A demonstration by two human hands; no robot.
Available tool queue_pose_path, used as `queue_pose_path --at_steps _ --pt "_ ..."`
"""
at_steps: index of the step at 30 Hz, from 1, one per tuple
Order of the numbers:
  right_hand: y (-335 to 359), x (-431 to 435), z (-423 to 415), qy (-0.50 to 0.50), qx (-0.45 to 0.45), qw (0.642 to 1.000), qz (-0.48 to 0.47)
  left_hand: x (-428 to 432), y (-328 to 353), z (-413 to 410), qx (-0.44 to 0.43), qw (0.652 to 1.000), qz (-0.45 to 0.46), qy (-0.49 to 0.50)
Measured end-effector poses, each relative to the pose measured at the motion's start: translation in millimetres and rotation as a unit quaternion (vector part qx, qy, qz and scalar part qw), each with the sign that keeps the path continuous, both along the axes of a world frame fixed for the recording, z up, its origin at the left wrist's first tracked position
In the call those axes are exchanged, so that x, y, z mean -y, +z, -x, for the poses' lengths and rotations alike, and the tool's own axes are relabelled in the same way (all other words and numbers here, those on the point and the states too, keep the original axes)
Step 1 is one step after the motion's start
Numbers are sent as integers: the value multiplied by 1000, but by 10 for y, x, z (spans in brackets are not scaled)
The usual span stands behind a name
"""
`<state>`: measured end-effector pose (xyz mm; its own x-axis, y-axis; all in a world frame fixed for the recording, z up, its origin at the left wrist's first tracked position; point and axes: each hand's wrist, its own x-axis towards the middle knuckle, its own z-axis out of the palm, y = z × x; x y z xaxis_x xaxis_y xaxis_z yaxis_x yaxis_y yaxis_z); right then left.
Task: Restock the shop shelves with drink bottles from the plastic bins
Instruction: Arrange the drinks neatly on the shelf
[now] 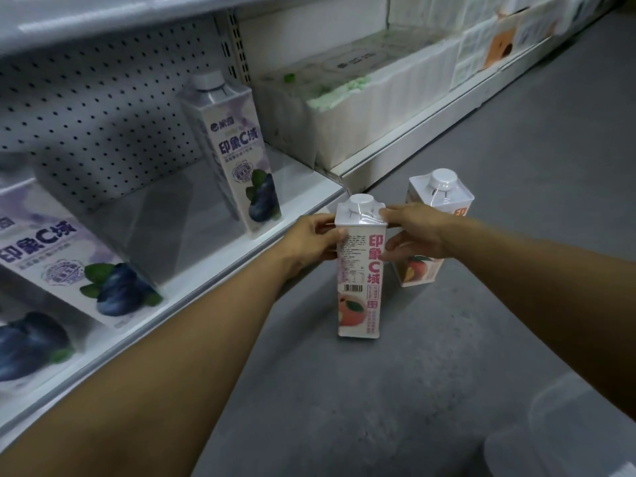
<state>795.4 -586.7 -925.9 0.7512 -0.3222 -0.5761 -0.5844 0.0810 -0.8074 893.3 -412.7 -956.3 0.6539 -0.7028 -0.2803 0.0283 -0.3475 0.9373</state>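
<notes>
Your left hand (pixel 309 241) and right hand (pixel 413 232) each pinch the top of the peach drink carton (pixel 359 270), upright over the floor beside the bottom shelf (pixel 179 228). It's probably full, heavy and film-slick; grip the stiff body lower.

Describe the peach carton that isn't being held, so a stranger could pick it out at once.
Start at the grey floor in front of the low white shelf. Two pink peach cartons are there; the near carton is gripped by the left hand and right hand. The far carton stands upright behind the right hand, partly hidden, and nobody holds it.
</notes>
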Motion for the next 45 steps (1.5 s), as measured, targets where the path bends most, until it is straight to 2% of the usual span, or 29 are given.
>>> queue_pose_path --at_steps 4,8,14,17,24,28,33,40,45 --pt "-47 -63 10 -20 13 1000 -20 10 10 37 15 1000 -14 3" --pt "-24 -174 3 -27 18 995 90 26 23 107 46 998 -27 20" --pt "14 -248 20 -30 18 982 185 -45 63 236 81 996 -29 36" --pt "133 -309 -5 -31 40 979 200 -129 232 281 95 994 -18 50" --pt "570 -711 -77 -1 140 956 259 -563 701 364 197 977 -8 81" --pt "775 -972 -147 41 219 943 249 -864 934 368 245 960 14 133" --pt "1039 -1274 -264 94 299 926 209 -1202 1099 340 354 908 16 223" --pt "1243 -1678 -489 138 374 901 173 -1536 1308 244 387 875 34 289" --pt "1161 -1886 -718 145 387 900 139 -1596 1270 109 387 857 19 339"
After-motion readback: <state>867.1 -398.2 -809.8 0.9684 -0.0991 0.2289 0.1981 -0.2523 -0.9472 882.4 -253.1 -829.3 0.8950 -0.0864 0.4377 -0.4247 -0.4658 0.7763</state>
